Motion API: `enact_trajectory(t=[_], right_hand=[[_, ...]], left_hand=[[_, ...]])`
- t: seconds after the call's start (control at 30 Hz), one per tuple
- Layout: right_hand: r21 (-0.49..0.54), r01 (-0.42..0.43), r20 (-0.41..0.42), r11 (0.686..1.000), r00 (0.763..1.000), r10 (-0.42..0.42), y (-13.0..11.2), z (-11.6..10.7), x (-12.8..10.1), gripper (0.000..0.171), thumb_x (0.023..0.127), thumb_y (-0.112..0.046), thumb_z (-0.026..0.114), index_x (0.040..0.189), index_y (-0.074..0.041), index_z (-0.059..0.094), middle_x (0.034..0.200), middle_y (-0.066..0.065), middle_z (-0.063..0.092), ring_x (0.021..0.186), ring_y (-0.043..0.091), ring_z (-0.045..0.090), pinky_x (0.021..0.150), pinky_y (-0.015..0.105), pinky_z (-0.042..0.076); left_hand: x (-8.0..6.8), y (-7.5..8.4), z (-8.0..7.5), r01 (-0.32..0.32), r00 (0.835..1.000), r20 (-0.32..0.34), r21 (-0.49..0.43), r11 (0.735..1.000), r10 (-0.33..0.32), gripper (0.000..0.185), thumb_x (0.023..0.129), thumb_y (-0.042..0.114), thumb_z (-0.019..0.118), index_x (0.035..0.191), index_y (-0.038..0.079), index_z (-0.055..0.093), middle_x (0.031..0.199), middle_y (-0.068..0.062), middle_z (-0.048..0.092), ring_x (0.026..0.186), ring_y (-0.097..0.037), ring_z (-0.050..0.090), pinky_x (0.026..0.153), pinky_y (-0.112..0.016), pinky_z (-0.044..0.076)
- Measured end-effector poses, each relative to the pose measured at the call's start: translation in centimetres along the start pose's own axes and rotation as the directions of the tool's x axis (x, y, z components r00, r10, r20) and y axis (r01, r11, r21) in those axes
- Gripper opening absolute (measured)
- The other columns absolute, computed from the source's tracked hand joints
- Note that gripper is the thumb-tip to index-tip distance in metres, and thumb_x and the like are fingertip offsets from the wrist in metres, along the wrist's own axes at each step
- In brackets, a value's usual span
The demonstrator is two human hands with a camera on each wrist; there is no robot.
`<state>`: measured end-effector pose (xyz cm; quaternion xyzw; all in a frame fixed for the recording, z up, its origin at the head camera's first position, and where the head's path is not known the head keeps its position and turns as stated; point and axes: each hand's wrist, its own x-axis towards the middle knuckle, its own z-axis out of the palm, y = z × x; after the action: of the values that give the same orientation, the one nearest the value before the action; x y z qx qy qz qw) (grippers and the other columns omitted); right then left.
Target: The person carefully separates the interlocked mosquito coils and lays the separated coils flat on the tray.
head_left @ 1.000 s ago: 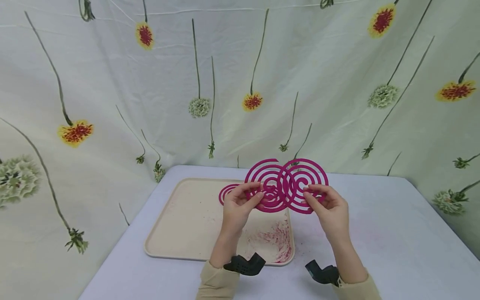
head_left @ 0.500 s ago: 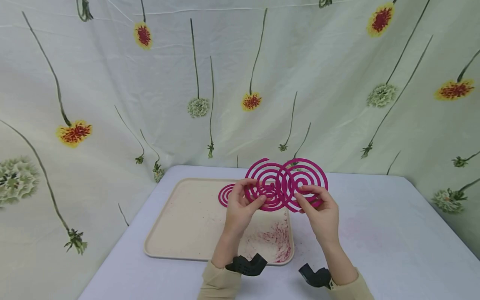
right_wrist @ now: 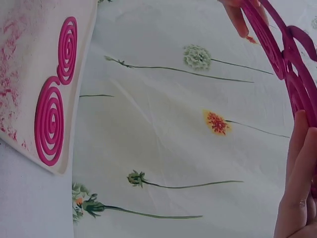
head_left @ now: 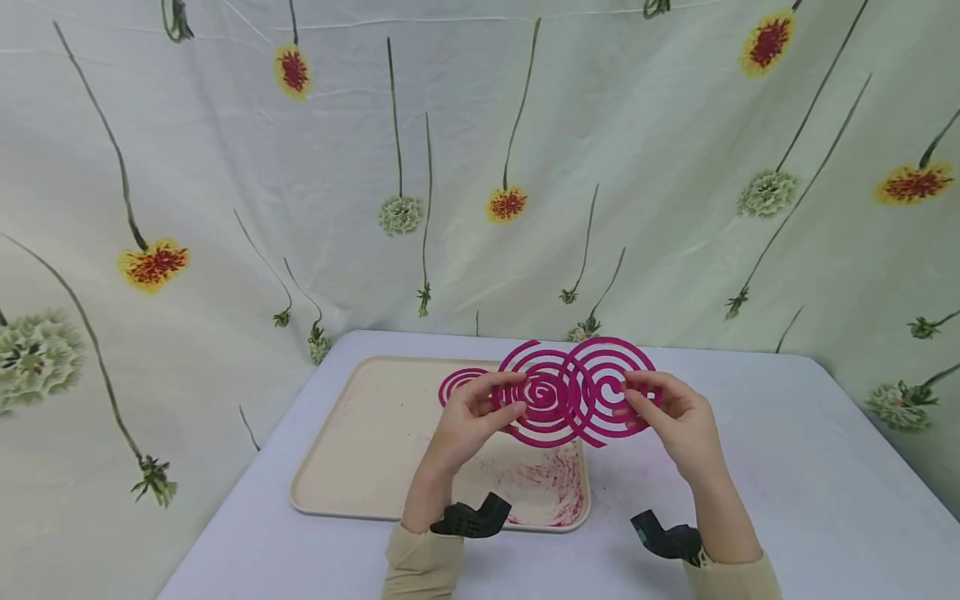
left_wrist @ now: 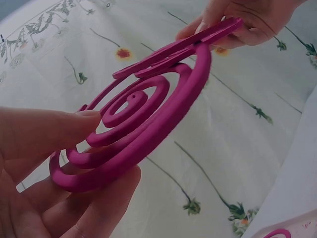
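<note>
Two magenta mosquito coils, flat spirals, are held up over the tray's right side and overlap each other at their inner edges. My left hand [head_left: 465, 425] pinches the outer edge of the left coil [left_wrist: 193, 89] between thumb and fingers. With thumb and fingertips, my right hand [head_left: 681, 421] pinches the right coil [left_wrist: 218, 30] on its outer side. Parts of both coils hide behind the fingers. In the right wrist view, two more coils lie on the tray, an upper coil [right_wrist: 68, 49] and a lower coil [right_wrist: 53, 124], their edges touching or nearly so.
A beige tray [head_left: 360, 450] with a raised rim lies on the white-covered table [head_left: 787, 467]. Magenta crumbs and smears [head_left: 558, 479] mark its right corner. A flower-printed cloth [head_left: 450, 275] hangs behind the table. Each wrist wears a black camera mount.
Both hands and the held coils have come down slightly. Since half a second ago, my right hand has shifted right and my left hand slightly left, while the coils stay overlapped.
</note>
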<state>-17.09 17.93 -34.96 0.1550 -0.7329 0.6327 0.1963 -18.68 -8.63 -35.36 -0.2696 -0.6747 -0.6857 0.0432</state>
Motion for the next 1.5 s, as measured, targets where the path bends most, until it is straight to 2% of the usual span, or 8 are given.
enact_trajectory(t=[0.2, 0.37, 0.5, 0.7, 0.9, 1.07, 1.33, 1.5], right_hand=[[-0.057, -0.036, 0.111, 0.998, 0.993, 0.042, 0.0, -0.8, 0.0, 0.029, 0.088, -0.006, 0.065, 0.114, 0.004, 0.062, 0.1, 0.004, 0.061, 0.08, 0.011, 0.064, 0.069, 0.025, 0.056], [-0.05, -0.033, 0.142, 0.998, 0.989, 0.04, 0.2, -0.7, 0.0, 0.027, 0.086, -0.004, 0.066, 0.111, 0.004, 0.061, 0.096, 0.007, 0.063, 0.077, 0.013, 0.064, 0.066, 0.026, 0.057], [-0.031, -0.038, 0.1, 0.999, 0.994, 0.041, 0.3, -0.3, -0.1, 0.022, 0.086, -0.004, 0.067, 0.106, 0.005, 0.062, 0.093, 0.003, 0.062, 0.076, 0.013, 0.064, 0.066, 0.025, 0.056], [-0.01, -0.056, 0.003, 0.998, 0.998, 0.056, 0.2, 1.0, -0.3, 0.021, 0.084, -0.006, 0.07, 0.101, 0.003, 0.063, 0.093, 0.002, 0.061, 0.08, 0.013, 0.064, 0.068, 0.026, 0.056], [-0.014, -0.053, -0.117, 0.998, 0.992, 0.051, 0.2, 2.7, -0.5, 0.019, 0.082, -0.008, 0.072, 0.097, 0.001, 0.066, 0.087, -0.003, 0.063, 0.074, 0.013, 0.061, 0.065, 0.023, 0.056], [-0.018, -0.002, -0.191, 1.0, 0.982, -0.001, 0.2, 3.6, -0.7, 0.019, 0.082, -0.006, 0.071, 0.101, -0.002, 0.069, 0.086, -0.006, 0.065, 0.068, 0.014, 0.061, 0.062, 0.022, 0.055], [0.046, 0.102, -0.16, 0.994, 0.983, -0.094, 0.3, 4.3, -0.8, 0.021, 0.089, -0.001, 0.061, 0.109, 0.002, 0.066, 0.092, -0.008, 0.068, 0.071, 0.01, 0.066, 0.062, 0.021, 0.055], [0.042, 0.112, -0.117, 0.993, 0.987, -0.107, 0.2, 3.9, -0.7, 0.022, 0.089, 0.0, 0.06, 0.111, 0.004, 0.064, 0.094, -0.01, 0.068, 0.072, 0.01, 0.066, 0.062, 0.022, 0.055]], left_hand=[[-0.2, -0.1, -0.3, -0.045, 0.999, 0.032, 0.074, 0.996, 0.042, 0.029, 0.084, 0.002, 0.067, 0.113, -0.004, 0.064, 0.095, -0.017, 0.063, 0.072, -0.016, 0.062, 0.067, -0.026, 0.056], [-0.2, -0.1, -0.2, -0.038, 0.999, -0.014, 0.006, 0.999, 0.038, 0.03, 0.084, 0.002, 0.068, 0.112, -0.006, 0.063, 0.097, -0.017, 0.063, 0.079, -0.018, 0.063, 0.071, -0.029, 0.056], [0.0, -0.1, 0.3, -0.02, 0.994, -0.107, -0.049, 0.999, 0.015, 0.03, 0.084, 0.0, 0.068, 0.113, -0.005, 0.064, 0.104, -0.02, 0.062, 0.088, -0.021, 0.065, 0.077, -0.033, 0.055], [0.3, 0.0, 1.6, -0.066, 0.967, -0.251, -0.115, 0.991, 0.035, 0.031, 0.084, -0.002, 0.067, 0.114, -0.006, 0.06, 0.112, -0.025, 0.058, 0.097, -0.026, 0.063, 0.081, -0.036, 0.053], [0.6, 0.0, 2.8, -0.091, 0.949, -0.31, -0.111, 0.99, 0.053, 0.037, 0.083, -0.002, 0.068, 0.117, -0.004, 0.053, 0.116, -0.02, 0.054, 0.108, -0.026, 0.057, 0.084, -0.034, 0.052], [0.7, -0.2, 3.6, -0.098, 0.936, -0.349, -0.125, 0.987, 0.049, 0.04, 0.082, 0.0, 0.07, 0.116, -0.004, 0.049, 0.114, -0.018, 0.051, 0.11, -0.028, 0.056, 0.086, -0.035, 0.051], [0.8, -0.3, 4.4, -0.086, 0.909, -0.415, -0.138, 0.987, 0.021, 0.033, 0.082, 0.001, 0.071, 0.109, -0.003, 0.053, 0.107, -0.015, 0.053, 0.101, -0.025, 0.058, 0.081, -0.033, 0.054], [0.8, -0.3, 4.0, -0.088, 0.92, -0.391, -0.094, 0.992, 0.045, 0.03, 0.083, 0.002, 0.069, 0.11, -0.003, 0.056, 0.108, -0.016, 0.055, 0.095, -0.021, 0.059, 0.079, -0.03, 0.054]])
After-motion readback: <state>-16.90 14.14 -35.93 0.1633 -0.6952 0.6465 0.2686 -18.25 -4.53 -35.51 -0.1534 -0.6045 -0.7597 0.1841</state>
